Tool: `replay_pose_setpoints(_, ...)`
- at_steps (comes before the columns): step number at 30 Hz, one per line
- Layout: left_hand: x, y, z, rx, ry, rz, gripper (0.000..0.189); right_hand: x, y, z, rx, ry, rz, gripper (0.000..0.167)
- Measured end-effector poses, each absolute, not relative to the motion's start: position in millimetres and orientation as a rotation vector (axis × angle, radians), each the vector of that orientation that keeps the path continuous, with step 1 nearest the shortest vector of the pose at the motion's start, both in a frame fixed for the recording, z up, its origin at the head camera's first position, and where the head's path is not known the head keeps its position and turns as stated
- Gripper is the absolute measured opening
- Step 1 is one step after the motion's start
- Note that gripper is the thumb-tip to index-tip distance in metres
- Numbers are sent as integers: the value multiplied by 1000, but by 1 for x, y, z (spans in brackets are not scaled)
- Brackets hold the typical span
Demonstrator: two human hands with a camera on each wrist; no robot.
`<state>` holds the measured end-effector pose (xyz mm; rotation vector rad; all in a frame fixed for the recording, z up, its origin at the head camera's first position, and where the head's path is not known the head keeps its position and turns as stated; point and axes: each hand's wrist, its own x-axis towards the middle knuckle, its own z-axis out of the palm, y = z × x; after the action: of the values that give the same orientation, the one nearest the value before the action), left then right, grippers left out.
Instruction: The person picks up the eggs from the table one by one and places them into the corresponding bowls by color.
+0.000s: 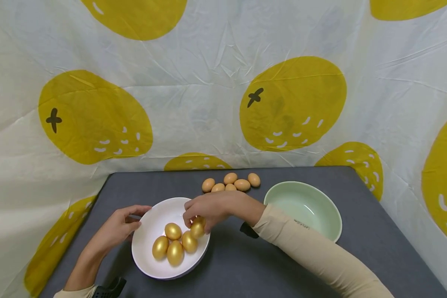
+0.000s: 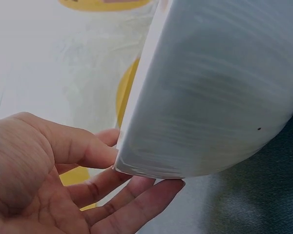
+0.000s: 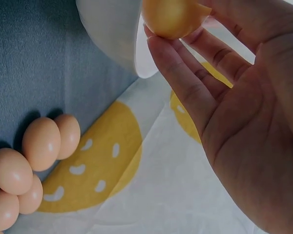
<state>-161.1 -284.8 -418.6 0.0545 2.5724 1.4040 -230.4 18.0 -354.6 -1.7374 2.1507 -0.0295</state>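
My right hand [image 1: 212,209] reaches into the white bowl [image 1: 149,258] from its right side and holds a golden egg [image 1: 198,227] between thumb and fingers. In the right wrist view this egg [image 3: 170,17] sits at the fingertips, beside the bowl's rim. Several other golden eggs [image 1: 175,253] lie together inside the bowl. At the bowl's left edge, my left hand [image 1: 115,227] rests its fingertips and thumb against the rim. The left wrist view has these fingers [image 2: 136,204] fairly straight along the bowl's outer wall [image 2: 210,97].
Several brown eggs [image 1: 242,185] lie grouped near the table's back edge. A pale green bowl [image 1: 301,188] stands to the right, partly covered by my right sleeve [image 1: 313,252]. Behind the dark grey table [image 1: 372,231] hangs a white cloth [image 1: 201,107] printed with yellow fruit.
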Motion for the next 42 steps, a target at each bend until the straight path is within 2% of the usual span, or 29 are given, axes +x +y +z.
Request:
replay_pose_setpoints(23,-160,-284,-421,63,2561,1433,44,-226,11,-362,-1661,2123,109,41)
replay_pose_setpoints(27,-160,-284,-421,64,2565,1432,44,-225,13,-359,-1648,2113,94,37)
replay_pose_setpoints(42,-160,-284,-421,73,2573,1416,44,-240,50,-342,-1541,2217,-116,29)
